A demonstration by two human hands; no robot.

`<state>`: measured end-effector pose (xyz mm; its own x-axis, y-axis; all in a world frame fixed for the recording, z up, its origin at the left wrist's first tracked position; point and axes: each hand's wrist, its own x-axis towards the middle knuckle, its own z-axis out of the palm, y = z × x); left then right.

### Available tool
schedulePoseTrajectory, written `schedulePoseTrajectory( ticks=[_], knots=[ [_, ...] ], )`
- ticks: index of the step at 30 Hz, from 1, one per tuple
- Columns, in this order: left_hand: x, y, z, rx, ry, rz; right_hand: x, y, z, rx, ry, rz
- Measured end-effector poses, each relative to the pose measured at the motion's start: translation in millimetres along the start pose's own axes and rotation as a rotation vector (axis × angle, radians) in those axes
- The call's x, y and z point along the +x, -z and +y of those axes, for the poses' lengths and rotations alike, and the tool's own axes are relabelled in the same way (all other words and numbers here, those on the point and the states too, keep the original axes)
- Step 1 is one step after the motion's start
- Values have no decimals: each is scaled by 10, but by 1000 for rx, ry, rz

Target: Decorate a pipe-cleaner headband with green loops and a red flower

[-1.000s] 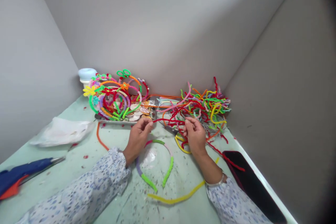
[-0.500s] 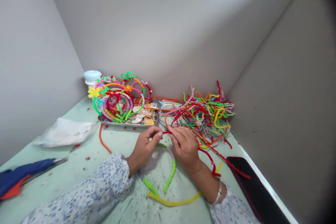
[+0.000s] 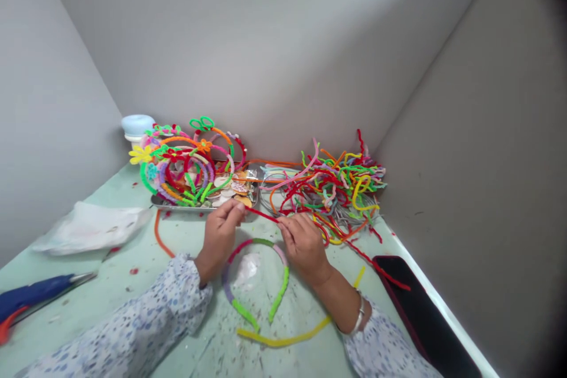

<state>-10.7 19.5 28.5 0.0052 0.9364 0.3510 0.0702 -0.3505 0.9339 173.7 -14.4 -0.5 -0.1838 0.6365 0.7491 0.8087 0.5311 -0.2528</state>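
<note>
A red pipe cleaner [image 3: 262,214] is stretched between my two hands above the table. My left hand [image 3: 221,233] pinches its left end, and my right hand [image 3: 305,246] grips it farther right with curled fingers. Below them a headband [image 3: 286,280] wrapped in green, pink, purple and red lies on the table, its two ends toward me. A yellow pipe cleaner [image 3: 283,342] curves just in front of it, partly hidden by my right forearm.
A metal tray [image 3: 177,207] at the back left holds decorated headbands and flat pieces. Tangled pipe cleaners [image 3: 341,186] lie back right. A phone [image 3: 425,319] rests at the right edge, a plastic bag [image 3: 91,227] and blue-handled tool [image 3: 38,297] at left.
My hands have moved apart, with a longer stretch of red pipe cleaner showing between them. The view has shifted slightly, and more of the headband is visible.
</note>
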Motion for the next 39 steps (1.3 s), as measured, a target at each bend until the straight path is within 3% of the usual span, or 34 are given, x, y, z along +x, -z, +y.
schedulePoseTrajectory(
  ticks=[5,8,12,14,17,21,24,27,35,39],
  knots=[
    [227,171,-18,-103,6,283,9,23,108,-57,-52,42],
    [318,231,-39,-123,-1,345,44,59,132,-121,-75,95],
    [336,189,-36,-369,134,363,58,110,45,-202,-48,289],
    [294,130,-5,-480,202,291,41,118,-28,-147,28,297],
    [169,20,63,-543,250,102,15,97,-100,65,76,102],
    [-55,-125,107,-455,351,-274,8,36,-50,407,-242,-21],
    [-178,-198,68,-312,321,-436,-2,-11,36,685,-515,7],
    [-232,-235,-5,-185,301,-512,-7,-29,75,863,-663,13],
    [-288,-254,-73,-96,287,-594,38,5,49,910,-737,-116],
    [-290,-249,-58,-106,292,-601,21,-41,72,947,-791,-71]
  ],
)
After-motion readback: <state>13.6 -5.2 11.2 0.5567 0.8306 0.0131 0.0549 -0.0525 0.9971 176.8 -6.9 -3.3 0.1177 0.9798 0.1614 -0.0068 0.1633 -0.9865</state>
